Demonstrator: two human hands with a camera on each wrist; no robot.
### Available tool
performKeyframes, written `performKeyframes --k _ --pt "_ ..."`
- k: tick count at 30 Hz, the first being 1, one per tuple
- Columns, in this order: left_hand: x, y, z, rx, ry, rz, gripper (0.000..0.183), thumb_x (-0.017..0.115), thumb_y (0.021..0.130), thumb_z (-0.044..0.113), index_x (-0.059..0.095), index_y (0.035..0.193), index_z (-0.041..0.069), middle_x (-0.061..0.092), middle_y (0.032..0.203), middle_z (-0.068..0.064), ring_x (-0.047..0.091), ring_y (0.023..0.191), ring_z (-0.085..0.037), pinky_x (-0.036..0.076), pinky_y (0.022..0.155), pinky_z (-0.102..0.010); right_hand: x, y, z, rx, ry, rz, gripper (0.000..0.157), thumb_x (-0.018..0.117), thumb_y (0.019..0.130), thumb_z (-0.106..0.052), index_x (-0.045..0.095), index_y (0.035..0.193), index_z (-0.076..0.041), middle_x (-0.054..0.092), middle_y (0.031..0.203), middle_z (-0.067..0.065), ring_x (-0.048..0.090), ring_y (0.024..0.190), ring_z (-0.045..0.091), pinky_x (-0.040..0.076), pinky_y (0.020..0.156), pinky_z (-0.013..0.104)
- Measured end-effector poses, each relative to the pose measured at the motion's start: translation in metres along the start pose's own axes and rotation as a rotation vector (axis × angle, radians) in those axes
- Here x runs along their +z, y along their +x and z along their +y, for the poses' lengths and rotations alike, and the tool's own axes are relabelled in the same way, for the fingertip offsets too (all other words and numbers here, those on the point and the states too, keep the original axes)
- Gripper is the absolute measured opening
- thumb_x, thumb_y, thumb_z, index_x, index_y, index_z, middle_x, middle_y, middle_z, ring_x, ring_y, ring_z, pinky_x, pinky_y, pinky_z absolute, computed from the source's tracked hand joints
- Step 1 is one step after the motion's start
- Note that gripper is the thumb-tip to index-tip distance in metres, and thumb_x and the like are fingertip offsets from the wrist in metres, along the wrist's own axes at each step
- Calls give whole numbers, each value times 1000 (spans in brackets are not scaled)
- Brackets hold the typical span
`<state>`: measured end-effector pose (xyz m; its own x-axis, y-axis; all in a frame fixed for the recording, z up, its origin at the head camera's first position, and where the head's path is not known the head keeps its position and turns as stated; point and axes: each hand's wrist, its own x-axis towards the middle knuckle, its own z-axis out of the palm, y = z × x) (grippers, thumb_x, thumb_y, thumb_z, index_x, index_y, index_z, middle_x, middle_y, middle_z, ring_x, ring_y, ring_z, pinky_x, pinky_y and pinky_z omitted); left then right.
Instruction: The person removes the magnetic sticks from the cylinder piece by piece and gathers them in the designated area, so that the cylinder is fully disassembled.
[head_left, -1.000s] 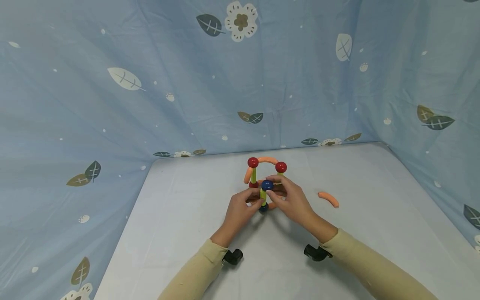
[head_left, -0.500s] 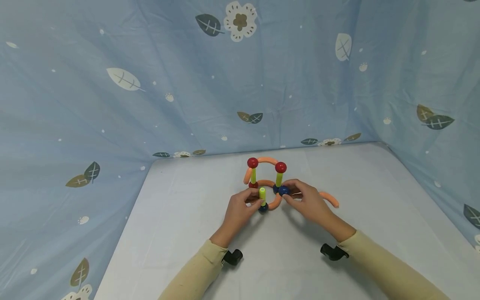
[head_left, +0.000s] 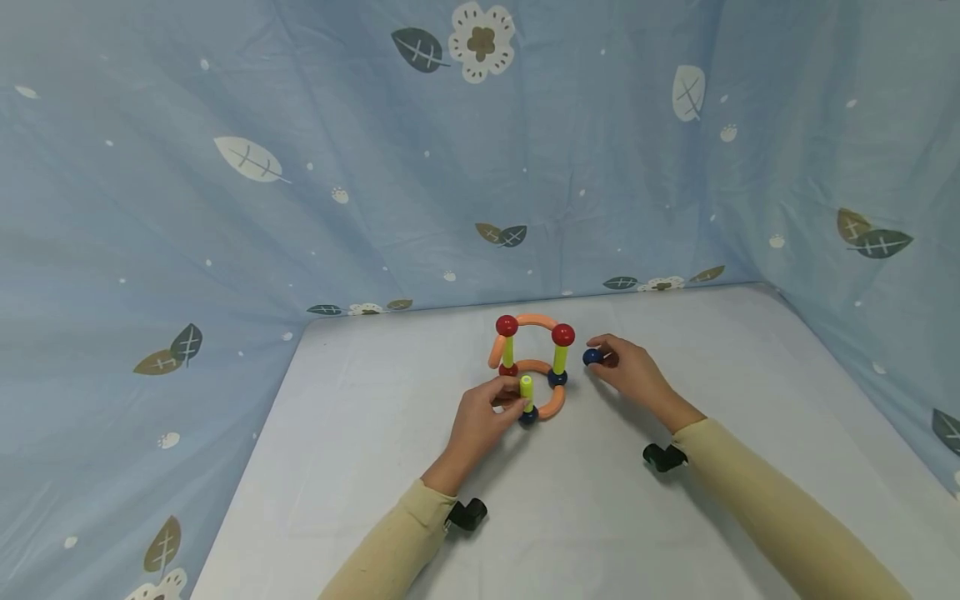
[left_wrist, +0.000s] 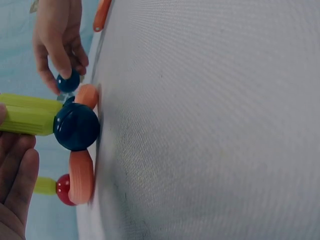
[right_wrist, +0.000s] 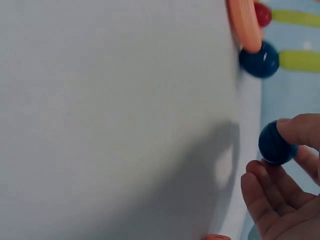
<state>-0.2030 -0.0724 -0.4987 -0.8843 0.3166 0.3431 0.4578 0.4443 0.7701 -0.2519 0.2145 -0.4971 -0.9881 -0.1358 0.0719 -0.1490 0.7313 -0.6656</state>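
My left hand [head_left: 480, 421] pinches an upright yellow-green rod [head_left: 527, 392] whose foot sits on a dark blue ball [left_wrist: 76, 126]. That rod's upper end is bare. To the right of the structure, my right hand [head_left: 633, 379] holds a loose blue ball [right_wrist: 276, 143] between thumb and fingers, above the table. The structure's lower ring has orange curved sticks [head_left: 552, 404], a red ball [head_left: 508, 370] and another blue ball [head_left: 557, 377]. Two further green rods carry red balls [head_left: 563, 335], joined by an orange arc [head_left: 536, 319]. A short orange curved stick [head_left: 497, 351] hangs from the left one.
A separate orange curved stick [left_wrist: 102, 15] lies on the white-covered table [head_left: 360, 483], hidden behind my right hand in the head view. Blue patterned cloth [head_left: 420, 183] hangs behind and beside the table. Black cameras [head_left: 663, 457] are strapped under both wrists.
My right hand has taken the blue ball off the top of the front rod and carried it right, then back, away from the structure. My left hand stays on the rod.
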Motion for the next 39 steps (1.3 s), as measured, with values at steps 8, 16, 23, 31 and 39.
performKeyframes --k 8,16,23,31,39 --pt "1 0 1 -5 13 3 22 77 92 13 72 114 10 74 106 0 70 94 -11 58 83 -25 2 28 8 58 -2 18 41 70 97 -15 59 134 -1 62 130 20 64 107 33 56 89 47" --pt "0 0 0 -2 4 6 23 76 93 13 72 115 10 74 106 1 70 93 -10 58 82 -26 10 42 13 75 -1 55 41 71 96 -17 59 134 -4 62 131 18 63 105 31 54 89 47" --pt "1 0 -3 16 -2 4 23 76 93 15 72 115 11 74 106 1 70 93 -9 58 82 -24 12 43 12 77 -37 59 45 71 96 -16 58 138 -3 62 133 19 63 106 33 54 91 49" --pt "0 1 -2 6 0 0 22 76 93 15 72 115 11 74 107 1 70 94 -9 58 83 -23 12 43 13 90 -41 58 52 71 96 -15 54 143 -4 61 135 20 63 107 32 54 91 48" --pt "0 1 -1 -4 -3 -4 23 76 93 15 72 115 11 74 107 1 70 94 -10 58 82 -24 11 40 13 95 -42 53 56 71 95 -12 51 146 -2 58 138 21 62 108 33 54 93 49"
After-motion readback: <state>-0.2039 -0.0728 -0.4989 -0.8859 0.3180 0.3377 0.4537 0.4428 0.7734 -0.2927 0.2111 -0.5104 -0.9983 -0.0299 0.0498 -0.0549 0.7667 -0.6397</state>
